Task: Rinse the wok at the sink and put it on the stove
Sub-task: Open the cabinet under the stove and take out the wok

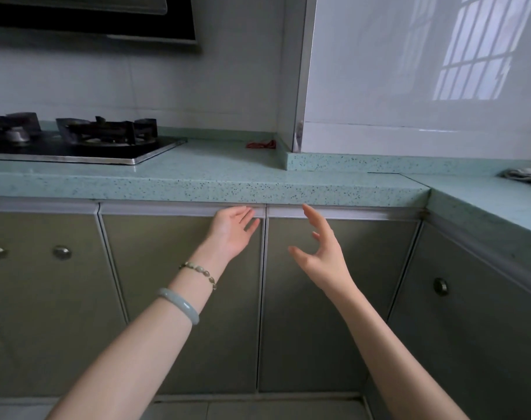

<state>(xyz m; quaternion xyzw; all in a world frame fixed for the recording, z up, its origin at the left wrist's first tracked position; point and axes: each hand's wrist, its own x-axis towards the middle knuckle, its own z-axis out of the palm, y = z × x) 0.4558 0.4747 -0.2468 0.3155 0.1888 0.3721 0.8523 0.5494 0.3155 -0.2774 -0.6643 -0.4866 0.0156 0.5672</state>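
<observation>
A black gas stove (85,150) with two bare burner grates sits on the green speckled counter at the left. No wok and no sink are in view. My left hand (234,230) is open, fingertips at the top edge of a grey-green cabinet door (182,298) just under the counter. My right hand (322,250) is open with fingers spread, in front of the neighbouring cabinet door (340,298), holding nothing. Both hands are below the counter edge.
The counter (228,180) turns a corner at the right, where a folded cloth (526,175) lies. A small red item (261,144) sits in the back corner by a tiled wall column. A range hood (106,19) hangs above the stove. Cabinet knobs (62,252) stud the doors.
</observation>
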